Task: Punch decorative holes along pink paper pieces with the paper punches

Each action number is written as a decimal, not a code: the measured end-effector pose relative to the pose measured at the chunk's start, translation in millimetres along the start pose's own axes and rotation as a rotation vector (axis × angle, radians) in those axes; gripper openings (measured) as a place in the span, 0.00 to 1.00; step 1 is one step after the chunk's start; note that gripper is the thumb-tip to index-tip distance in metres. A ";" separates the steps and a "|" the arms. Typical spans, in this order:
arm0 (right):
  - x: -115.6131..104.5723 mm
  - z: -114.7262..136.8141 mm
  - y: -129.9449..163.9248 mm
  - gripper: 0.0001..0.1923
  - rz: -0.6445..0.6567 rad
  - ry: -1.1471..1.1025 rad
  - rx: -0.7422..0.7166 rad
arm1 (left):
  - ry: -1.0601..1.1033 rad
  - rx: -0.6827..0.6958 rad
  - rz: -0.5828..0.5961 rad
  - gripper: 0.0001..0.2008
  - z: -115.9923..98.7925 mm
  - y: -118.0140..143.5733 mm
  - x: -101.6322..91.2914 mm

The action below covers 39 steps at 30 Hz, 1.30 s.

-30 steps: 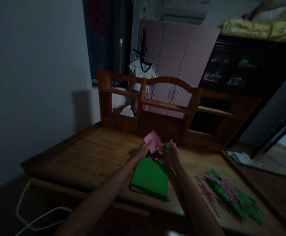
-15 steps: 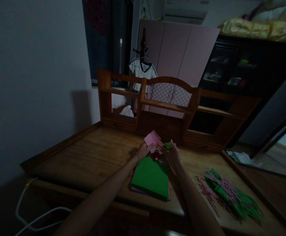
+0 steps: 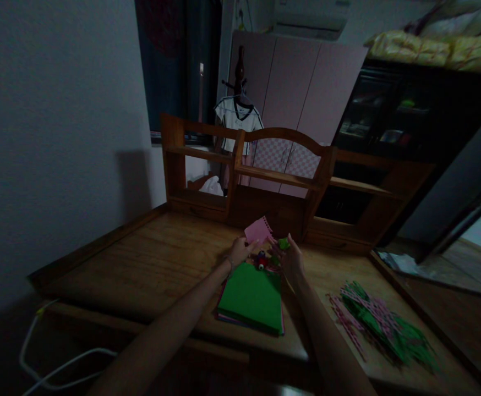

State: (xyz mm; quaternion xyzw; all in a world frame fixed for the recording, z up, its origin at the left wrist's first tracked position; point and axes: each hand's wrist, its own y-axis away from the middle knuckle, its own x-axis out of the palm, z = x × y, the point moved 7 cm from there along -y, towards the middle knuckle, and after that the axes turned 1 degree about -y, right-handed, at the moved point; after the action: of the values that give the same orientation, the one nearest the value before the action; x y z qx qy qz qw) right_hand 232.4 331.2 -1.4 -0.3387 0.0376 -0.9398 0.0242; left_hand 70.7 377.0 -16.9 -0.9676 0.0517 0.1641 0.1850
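1. A small pink paper piece with one toothed edge (image 3: 257, 230) is held just beyond the green stack; its lower part is covered, leaving its long axis unclear. The toothed edge faces right.
2. The left hand (image 3: 241, 251) pinches the paper's lower side.
3. The right hand (image 3: 292, 263) has fingers parted beside a small bright-green piece (image 3: 283, 243); I cannot tell whether it grips it.
4. Between the hands, a red rounded figure (image 3: 261, 260) shows dimly.
5. Nearer lies a stack of flat green sheets (image 3: 251, 300).
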 end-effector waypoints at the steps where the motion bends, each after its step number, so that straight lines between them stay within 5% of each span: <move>1: 0.1 0.5 0.4 0.12 -0.004 0.003 0.004 | -0.003 0.003 -0.003 0.25 0.1 -0.3 -0.1; 39: -4.2 -0.2 -3.5 0.13 -0.013 0.040 0.015 | 0.130 -0.053 -0.013 0.18 23.9 -7.8 5.2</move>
State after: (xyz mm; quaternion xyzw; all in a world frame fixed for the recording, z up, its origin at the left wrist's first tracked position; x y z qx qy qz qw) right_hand 235.4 335.0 -3.9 -0.3198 0.0287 -0.9469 0.0198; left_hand 69.7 393.0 -37.0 -0.9811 0.0530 0.1010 0.1564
